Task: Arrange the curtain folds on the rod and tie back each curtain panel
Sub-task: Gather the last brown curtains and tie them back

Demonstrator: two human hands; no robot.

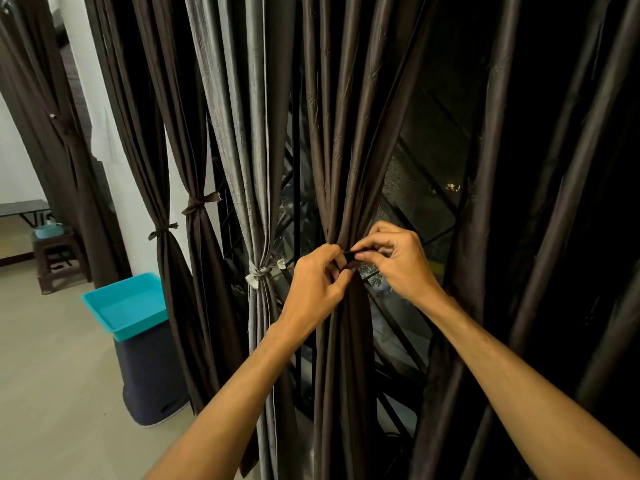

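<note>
A dark brown curtain panel (341,161) hangs in the middle, gathered into a narrow waist. My left hand (317,282) and my right hand (394,258) meet at that waist, each pinching an end of a dark tie strip (354,257) wrapped round the bunched folds. To the left hang a grey panel (239,126) bound with a pale tie (259,273), and two brown panels bound with brown ties (199,202) (162,232). Loose brown panels (561,188) hang untied at the right. The rod is out of view.
A window with a black diagonal grille (412,209) lies behind the curtains. A turquoise tray (126,303) rests on a dark bin (152,375) at the left. Farther left stands a brown stool (57,258) carrying a blue pot, on a pale tiled floor.
</note>
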